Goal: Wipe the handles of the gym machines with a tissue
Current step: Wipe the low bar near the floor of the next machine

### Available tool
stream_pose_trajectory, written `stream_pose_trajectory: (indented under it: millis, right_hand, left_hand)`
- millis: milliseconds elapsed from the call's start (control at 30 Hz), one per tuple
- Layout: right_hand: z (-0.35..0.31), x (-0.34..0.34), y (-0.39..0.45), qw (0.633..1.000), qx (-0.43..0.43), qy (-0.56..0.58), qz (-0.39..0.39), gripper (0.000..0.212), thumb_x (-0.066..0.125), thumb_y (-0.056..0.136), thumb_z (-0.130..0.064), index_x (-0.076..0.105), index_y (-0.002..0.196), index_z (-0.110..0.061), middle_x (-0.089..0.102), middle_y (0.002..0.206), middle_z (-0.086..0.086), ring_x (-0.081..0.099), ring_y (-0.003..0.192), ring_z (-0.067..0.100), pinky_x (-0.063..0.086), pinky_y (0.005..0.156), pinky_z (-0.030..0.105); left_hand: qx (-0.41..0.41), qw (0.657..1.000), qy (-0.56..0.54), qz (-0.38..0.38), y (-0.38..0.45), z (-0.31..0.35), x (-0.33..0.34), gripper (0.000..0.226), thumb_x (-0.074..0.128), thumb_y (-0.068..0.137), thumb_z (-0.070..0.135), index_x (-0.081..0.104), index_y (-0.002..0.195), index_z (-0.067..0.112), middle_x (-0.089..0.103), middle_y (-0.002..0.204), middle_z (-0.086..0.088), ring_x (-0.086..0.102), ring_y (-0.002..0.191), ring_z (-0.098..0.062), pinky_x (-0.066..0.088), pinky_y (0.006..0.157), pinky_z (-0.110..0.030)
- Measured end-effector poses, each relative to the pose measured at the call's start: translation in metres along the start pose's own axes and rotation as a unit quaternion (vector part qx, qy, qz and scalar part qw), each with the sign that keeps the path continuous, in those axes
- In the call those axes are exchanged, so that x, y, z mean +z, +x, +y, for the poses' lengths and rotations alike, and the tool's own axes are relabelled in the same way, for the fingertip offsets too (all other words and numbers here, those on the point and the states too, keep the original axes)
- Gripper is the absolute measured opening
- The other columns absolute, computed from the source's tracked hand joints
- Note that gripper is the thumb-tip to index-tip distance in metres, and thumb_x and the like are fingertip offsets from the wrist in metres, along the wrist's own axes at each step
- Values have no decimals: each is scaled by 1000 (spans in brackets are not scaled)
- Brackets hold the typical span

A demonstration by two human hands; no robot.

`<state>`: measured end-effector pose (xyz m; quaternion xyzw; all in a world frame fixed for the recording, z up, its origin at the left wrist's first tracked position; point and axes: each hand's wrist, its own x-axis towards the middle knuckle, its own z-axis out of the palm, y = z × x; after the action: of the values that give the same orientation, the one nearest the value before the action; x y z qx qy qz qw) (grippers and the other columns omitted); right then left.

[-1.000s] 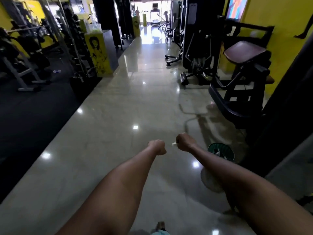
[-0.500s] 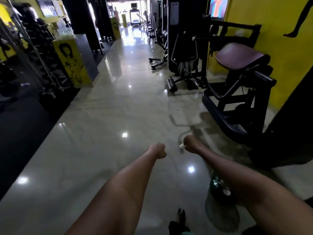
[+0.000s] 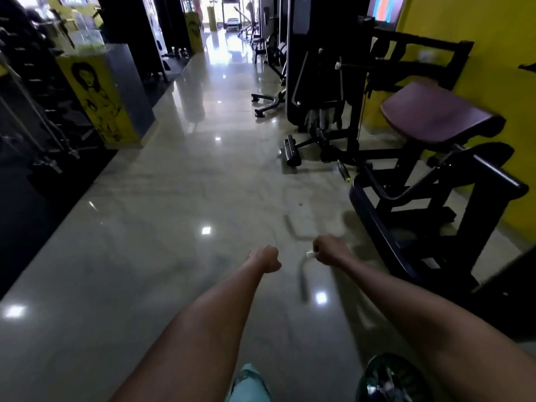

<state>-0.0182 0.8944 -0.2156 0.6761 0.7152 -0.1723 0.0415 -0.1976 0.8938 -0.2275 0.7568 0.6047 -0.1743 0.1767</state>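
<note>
1. Closer now comes the padded machine [image 3: 435, 158], ahead and right of both fists.
2. Right hand [image 3: 330, 253] pinches the tissue [image 3: 309, 254]; left hand [image 3: 268, 258] is curled, holding nothing.
3. Best approach: reach the machine's handle, wrap the tissue fully round.

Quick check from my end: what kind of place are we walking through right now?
A gym, by the look of it: a padded bench machine by the yellow wall, a weight-stack machine beyond it, and a rack of weights on the left.
</note>
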Motion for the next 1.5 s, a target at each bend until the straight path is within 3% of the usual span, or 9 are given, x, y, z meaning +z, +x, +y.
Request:
stream_pose_trajectory:
  millis: [267,467,800,933,1067,1167,1233,1400,1500]
  right_hand:
    - [37,-31,153,999,34,10,4,16,60,87,-18,67,93,-6,65,96,13,64,90,30,36,62,24]
    - [73,-67,262,992,119,43,-12,17,56,83,-10,67,96,-8,64,106,13,63,96,30,42,67,28]
    - [153,-114,393,974,195,106,38,23,57,88,-18,67,100,-1,64,107,17,60,104,31,47,79,33]
    - [185,-127,444,965,215,143,51,31,65,86,-32,66,88,0,55,80,10,62,95,31,43,71,29]
    - [212,-134,481,951,246,180,46,34,66,84,-35,62,72,-4,60,81,16,63,89,32,39,66,28]
    - [229,-139,502,937,269,215,59,36,65,83,-33,58,73,1,54,64,10,62,81,32,38,63,28]
    - [235,-138,508,929,282,230,74,41,65,83,-30,42,59,-7,38,51,2,56,68,26,33,59,27]
    - [248,-123,525,897,336,272,95,45,64,84,-31,39,54,-10,39,56,12,52,59,26,31,54,29]
    - [253,-106,536,839,424,321,120,43,64,78,-32,47,57,1,58,63,23,66,74,31,47,57,36]
  left_hand:
    - [45,998,33,-17,159,-24,-65,36,43,94,19,55,122,1,53,130,-16,52,118,-31,46,97,-43]
    - [97,990,95,-38,282,-28,-131,38,43,95,16,51,127,-3,49,135,-20,47,124,-34,41,100,-41]
    - [215,970,108,-37,468,42,-214,36,45,93,20,54,121,-2,54,127,-20,53,116,-33,43,96,-39]
    - [232,963,137,-34,531,64,-240,38,45,94,22,52,124,0,53,128,-19,52,117,-33,44,98,-44]
    - [253,952,167,-50,586,83,-261,38,45,95,22,51,126,1,52,131,-17,51,118,-32,43,93,-39]
    - [276,948,150,-46,625,99,-275,39,44,97,24,49,129,2,50,134,-17,48,122,-31,40,95,-36]
    - [303,941,139,-53,648,110,-276,41,45,97,24,46,132,3,47,136,-17,46,124,-29,39,97,-34]
    - [376,913,139,-72,696,127,-275,52,51,93,23,37,140,8,40,144,-14,41,130,-30,37,104,-37]
    - [419,888,178,-67,720,126,-277,55,52,92,26,33,140,7,35,146,-15,38,131,-31,35,105,-40]
